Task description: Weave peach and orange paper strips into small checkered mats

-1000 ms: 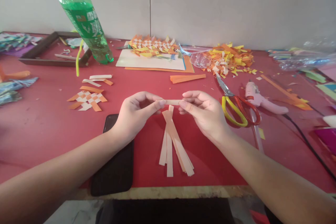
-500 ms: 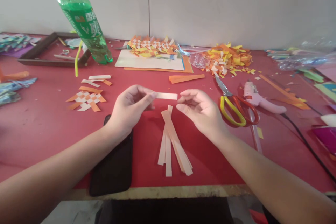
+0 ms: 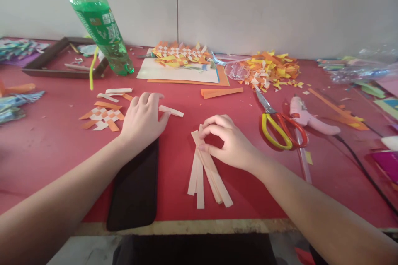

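Head view, directions taken from its centre: your left hand rests at nine o'clock, palm down, its thumb and index finger parted widely around the near end of a short pale strip; this strip lies on the red bench, between nine and ten o'clock, its free end pointing away from the fingers. Your right hand is at four o'clock, its fingers narrowed over the upper end of the pale strips; whether they grip the topmost one or merely touch it, you cannot tell here. The pale strips fan out at six o'clock, overlapping at the top and spreading towards you; a dark phone lies between seven and eight o'clock, under your left forearm; a woven piece lies at nine o'clock, beyond your left hand; the scissors lie at three o'clock, with the pink glue gun farther out.

Handling, as judged from appearance: the strips look like paper, very light, flexible along their length and easily creased; lying flat, they should be fiddly to lift and apt to slide over one another; a light pinch across both long edges, near the upper end, suits a single strip; the short strip is best taken by its free end.
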Demonstrator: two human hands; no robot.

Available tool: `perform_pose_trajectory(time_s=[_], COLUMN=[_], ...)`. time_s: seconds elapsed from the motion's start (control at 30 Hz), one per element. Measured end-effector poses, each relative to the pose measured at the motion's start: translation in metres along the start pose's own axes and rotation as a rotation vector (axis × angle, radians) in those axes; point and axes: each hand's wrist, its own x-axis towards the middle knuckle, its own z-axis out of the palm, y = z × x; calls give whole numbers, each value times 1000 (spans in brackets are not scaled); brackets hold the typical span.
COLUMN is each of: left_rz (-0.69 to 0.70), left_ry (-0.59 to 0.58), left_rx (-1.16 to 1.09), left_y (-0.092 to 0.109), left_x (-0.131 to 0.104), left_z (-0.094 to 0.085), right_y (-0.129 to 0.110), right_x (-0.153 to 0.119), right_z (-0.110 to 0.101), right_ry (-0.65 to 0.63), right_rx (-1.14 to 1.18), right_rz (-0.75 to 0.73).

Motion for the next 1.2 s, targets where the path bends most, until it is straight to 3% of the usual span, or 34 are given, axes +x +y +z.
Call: perform_pose_trajectory(time_s=[0.1,0.17,0.2,0.3,0.37,0.53,0.73,0.83,1.03,1.2], left_rz=[91,189,224,283,355,440,485,452,239,192], left_ry=[87,66,8,-316,-403,-359,-438,-459,-470,-529], left_rx=[32,-29,-92,-359,-439,-491,-658,-778,-929,-1113], left_y=[8,17,21,33,38,38,38,40,38,35], left_x=[-5,-10,-12,-21,-26,-30,-31,-31,-27,-28], left_z=[-5,-10,-11,-14,-14,-11,-13,-16,-17,-15], right_y=[1,1,1,0,0,3,9,11,8,4], right_x=[-1,0,0,1,2,3,6,8,9,7], right_z=[0,0,0,0,0,-7,-21,-26,-25,-17], right_ry=[0,2,3,16,32,31,-101,-90,-5,211], right_rx=[-6,-14,-13,11,42,214,468,471,414,803], right_rz=[-2,-10,-13,-16,-6,92,292,288,239,366])
